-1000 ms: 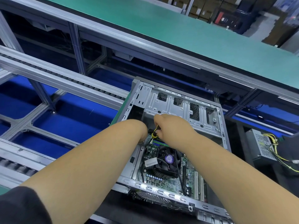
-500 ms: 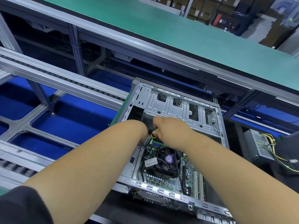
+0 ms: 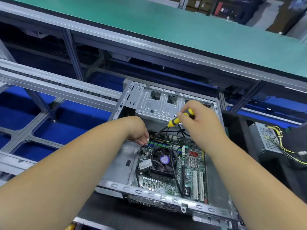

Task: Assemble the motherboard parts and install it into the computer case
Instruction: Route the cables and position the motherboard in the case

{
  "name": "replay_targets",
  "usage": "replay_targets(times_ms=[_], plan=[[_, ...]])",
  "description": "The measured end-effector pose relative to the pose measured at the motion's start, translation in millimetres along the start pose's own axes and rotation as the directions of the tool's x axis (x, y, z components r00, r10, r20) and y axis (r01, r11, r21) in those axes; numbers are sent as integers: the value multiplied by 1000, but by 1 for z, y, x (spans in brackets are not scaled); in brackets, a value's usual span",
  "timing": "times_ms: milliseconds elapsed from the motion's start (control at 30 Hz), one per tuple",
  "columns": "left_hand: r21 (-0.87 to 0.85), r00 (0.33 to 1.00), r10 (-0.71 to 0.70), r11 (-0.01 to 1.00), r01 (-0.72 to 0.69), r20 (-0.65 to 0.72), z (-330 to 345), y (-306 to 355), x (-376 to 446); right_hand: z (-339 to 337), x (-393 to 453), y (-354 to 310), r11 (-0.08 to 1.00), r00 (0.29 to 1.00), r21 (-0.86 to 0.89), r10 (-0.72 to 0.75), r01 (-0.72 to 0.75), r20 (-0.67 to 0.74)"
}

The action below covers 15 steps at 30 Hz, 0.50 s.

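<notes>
We see the open grey metal computer case (image 3: pixel 167 103) beneath both hands | green motherboard (image 3: pixel 191 165) seated inside, below our hands | right hand (image 3: pixel 199 120) grips yellow-and-black screwdriver (image 3: pixel 178 119); left hand (image 3: pixel 139 131) fingers curled, pinching something small at the board's corner

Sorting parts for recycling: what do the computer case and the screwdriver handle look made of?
Computer case: bare sheet metal, probably steel, judging by its dull grey sheen, stamped ribs and punched slots. Screwdriver handle, held by the right hand: likely moulded plastic or rubber, smooth yellow with black bands; the exact material cannot be told.
</notes>
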<state>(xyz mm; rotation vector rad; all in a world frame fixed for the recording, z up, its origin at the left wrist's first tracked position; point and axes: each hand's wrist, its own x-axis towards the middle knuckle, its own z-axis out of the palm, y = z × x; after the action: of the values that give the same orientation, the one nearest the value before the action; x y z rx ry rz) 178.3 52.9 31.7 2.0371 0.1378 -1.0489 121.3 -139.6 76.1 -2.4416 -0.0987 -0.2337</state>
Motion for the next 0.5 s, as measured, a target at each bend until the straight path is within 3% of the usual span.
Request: replay_targets(times_ms=[100,200,367,500], plan=[[-178,1000,-10,984,7,-16,4,3,-5,-1,-5,11,946,987,315,121,-82,-106],[-332,999,-12,943,-5,-49,5,-2,-4,3,-9,17,873,969,478,190,-93,-158],[-643,989,-90,765,-6,-116,12,-10,-1,10,-12,28,821,963,564,217,-92,-160],[-702,991,-82,712,-15,-104,13,-15,2,15,-12,32,834,976,547,175,-78,-127]])
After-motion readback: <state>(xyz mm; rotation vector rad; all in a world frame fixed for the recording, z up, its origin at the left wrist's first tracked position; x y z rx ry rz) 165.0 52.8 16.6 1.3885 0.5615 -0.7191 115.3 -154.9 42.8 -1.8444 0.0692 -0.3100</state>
